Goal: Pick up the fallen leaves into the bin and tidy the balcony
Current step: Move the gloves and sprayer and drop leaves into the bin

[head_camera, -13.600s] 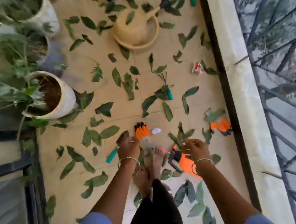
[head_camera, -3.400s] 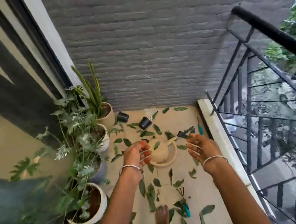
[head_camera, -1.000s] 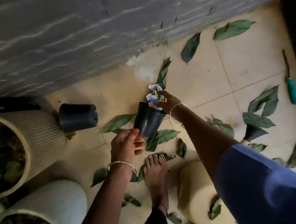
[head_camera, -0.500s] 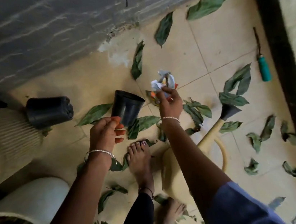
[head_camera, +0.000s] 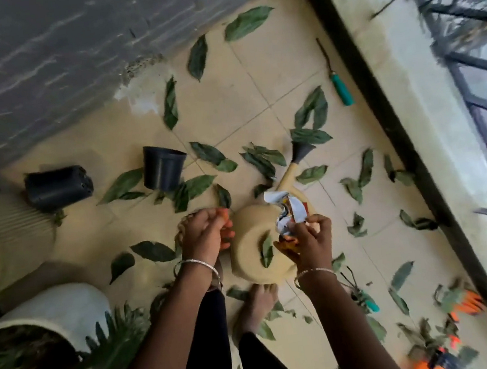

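Green fallen leaves (head_camera: 247,22) lie scattered over the beige tiled floor (head_camera: 225,103). My right hand (head_camera: 308,239) pinches a crumpled, colourful wrapper (head_camera: 286,212) above a beige watering can (head_camera: 255,257) that has a leaf on its top. My left hand (head_camera: 205,232) hovers just left of the can with its fingers curled, and I see nothing in it. A small black pot (head_camera: 163,171) stands upright on the floor beyond my left hand, apart from both hands. No bin shows in this view.
A second black pot (head_camera: 58,187) lies on its side by a ribbed planter (head_camera: 12,227); a white planter (head_camera: 63,310) stands nearer. Teal-handled tools (head_camera: 342,94) (head_camera: 367,302), orange gloves (head_camera: 465,303) and an orange sprayer (head_camera: 430,367) lie along the right kerb (head_camera: 434,134). My bare feet (head_camera: 255,306) stand by the can.
My right hand has pulled the wrapper back from near the small black pot to above the watering can. My left hand has drawn away from the pot, which now stands upright.
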